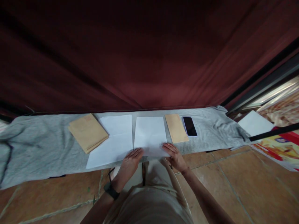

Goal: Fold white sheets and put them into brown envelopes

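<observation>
A white sheet of paper (150,133) lies in the middle of a grey cloth (42,146). My left hand (130,161) rests flat on its near left corner. My right hand (174,154) presses on its near right corner, fingers spread. To the left lies a larger stack of white paper (112,143). A single brown envelope (176,127) lies just right of the sheet, and a pile of brown envelopes (87,132) sits at the left.
A black phone (189,126) lies right of the single envelope. A dark red curtain (140,56) hangs behind the cloth. The floor is brown tile (233,186). More white paper (254,123) and a colourful box (282,146) sit at the right.
</observation>
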`<state>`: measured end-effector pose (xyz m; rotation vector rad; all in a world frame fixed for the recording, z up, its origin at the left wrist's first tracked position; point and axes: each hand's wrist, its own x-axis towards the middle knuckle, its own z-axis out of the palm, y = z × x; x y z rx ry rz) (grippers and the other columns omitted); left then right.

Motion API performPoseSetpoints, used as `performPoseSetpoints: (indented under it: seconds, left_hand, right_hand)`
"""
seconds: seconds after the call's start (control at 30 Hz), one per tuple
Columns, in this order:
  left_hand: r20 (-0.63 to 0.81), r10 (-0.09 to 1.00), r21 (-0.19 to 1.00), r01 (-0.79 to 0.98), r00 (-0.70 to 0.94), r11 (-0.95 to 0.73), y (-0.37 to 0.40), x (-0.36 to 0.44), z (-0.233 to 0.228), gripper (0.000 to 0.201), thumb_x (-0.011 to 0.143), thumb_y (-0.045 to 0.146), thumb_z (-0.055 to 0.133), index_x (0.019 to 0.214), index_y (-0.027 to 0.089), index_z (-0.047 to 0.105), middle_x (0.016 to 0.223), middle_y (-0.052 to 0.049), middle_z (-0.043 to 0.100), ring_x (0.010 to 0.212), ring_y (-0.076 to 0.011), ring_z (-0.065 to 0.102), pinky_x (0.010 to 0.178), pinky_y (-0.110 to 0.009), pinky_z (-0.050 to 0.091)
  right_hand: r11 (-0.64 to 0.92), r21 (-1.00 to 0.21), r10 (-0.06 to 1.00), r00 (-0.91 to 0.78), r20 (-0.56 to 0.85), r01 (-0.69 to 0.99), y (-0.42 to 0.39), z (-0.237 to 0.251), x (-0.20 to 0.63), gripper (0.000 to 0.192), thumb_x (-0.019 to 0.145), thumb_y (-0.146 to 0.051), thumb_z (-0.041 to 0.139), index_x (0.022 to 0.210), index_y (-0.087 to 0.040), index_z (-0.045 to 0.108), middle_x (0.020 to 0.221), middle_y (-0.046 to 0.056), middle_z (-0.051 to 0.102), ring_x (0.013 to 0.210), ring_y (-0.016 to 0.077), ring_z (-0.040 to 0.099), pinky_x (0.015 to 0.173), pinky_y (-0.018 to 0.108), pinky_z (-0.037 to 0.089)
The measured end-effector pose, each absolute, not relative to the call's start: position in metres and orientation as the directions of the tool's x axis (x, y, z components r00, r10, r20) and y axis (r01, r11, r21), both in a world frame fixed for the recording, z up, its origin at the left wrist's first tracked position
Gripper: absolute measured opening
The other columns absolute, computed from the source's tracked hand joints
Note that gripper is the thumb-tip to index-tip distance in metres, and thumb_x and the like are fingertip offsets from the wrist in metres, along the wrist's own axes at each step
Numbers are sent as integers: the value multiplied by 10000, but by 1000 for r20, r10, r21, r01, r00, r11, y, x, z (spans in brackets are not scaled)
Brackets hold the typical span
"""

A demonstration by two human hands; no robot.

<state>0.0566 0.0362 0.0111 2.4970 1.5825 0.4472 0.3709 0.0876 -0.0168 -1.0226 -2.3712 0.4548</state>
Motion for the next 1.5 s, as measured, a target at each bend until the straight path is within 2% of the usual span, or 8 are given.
performPoseSetpoints:
  seconds: [0.27, 0.6, 0.7, 0.83, 0.97, 1.07, 1.27, 1.5]
  left_hand:
    - [243, 880, 396, 787, 407, -473, 40, 19, 7, 540, 887, 66, 513, 1386, 250, 606, 1435, -51, 628, 1355, -204, 556, 1151, -451, 476]
    - [225, 878, 533, 701, 422, -474, 60, 12, 8, 442, 858, 32, 524, 1159, 266, 748, 1278, -42, 728, 1247, -199, 638, 1107, -442, 500]
    - [204, 926, 640, 672, 317, -371, 59, 15, 7, 251, 945, 222, 552, 1088, 242, 758, 1145, -50, 771, 1106, -206, 696, 1007, -390, 544]
    - [90, 994, 766, 633, 69, -114, 66, 21, 12, 335, 967, 439, 521, 862, 199, 729, 803, -19, 735, 752, -175, 673, 731, -284, 535]
    - [60, 997, 836, 549, -56, -19, 83, 28, 18, 380, 932, 497, 516, 726, 197, 623, 680, 14, 616, 658, -150, 578, 641, -252, 448]
    - [63, 989, 869, 495, -131, 10, 96, 33, 16, 372, 915, 508, 511, 710, 203, 565, 656, 31, 550, 641, -139, 528, 626, -246, 417]
    - [79, 972, 815, 576, -223, 66, 118, 39, 15, 353, 915, 458, 507, 659, 217, 486, 585, 57, 450, 581, -123, 440, 580, -237, 333]
    - [-17, 959, 546, 801, -283, 246, 142, 46, 25, 264, 983, 374, 499, 801, 215, 604, 701, 5, 631, 671, -151, 581, 635, -249, 343]
  right_hand:
    - [619, -586, 764, -573, 297, 523, 94, -24, 384, 474, 915, -113, 561, 1344, -291, 660, 1375, 65, 672, 1314, 236, 596, 1171, 534, 435]
    - [591, -661, 789, -500, 356, 462, 97, -21, 383, 364, 949, -167, 559, 1252, -294, 716, 1233, 64, 743, 1191, 242, 670, 1093, 514, 504]
    - [533, -679, 829, -473, 299, 505, 99, -14, 377, 290, 988, -260, 538, 1197, -287, 737, 1176, 57, 761, 1129, 247, 691, 1025, 459, 547]
    - [336, -723, 938, -286, 198, 603, 109, -7, 366, 306, 1008, -398, 499, 1009, -246, 765, 971, 65, 784, 929, 249, 734, 861, 381, 589]
    - [237, -759, 971, -178, 161, 606, 123, -5, 353, 349, 999, -469, 482, 994, -223, 729, 938, 73, 769, 881, 249, 723, 785, 350, 571]
    - [177, -762, 984, -126, 125, 623, 132, -3, 344, 392, 999, -511, 452, 885, -224, 693, 757, 40, 709, 721, 220, 670, 684, 312, 527]
    - [125, -712, 991, -54, 121, 691, 148, 5, 330, 434, 996, -522, 421, 713, -233, 578, 637, 3, 587, 622, 177, 565, 623, 268, 415]
    - [-24, -515, 1000, 31, 5, 857, 163, 9, 316, 302, 1023, -388, 468, 921, -200, 680, 835, 64, 728, 773, 180, 669, 645, 244, 371]
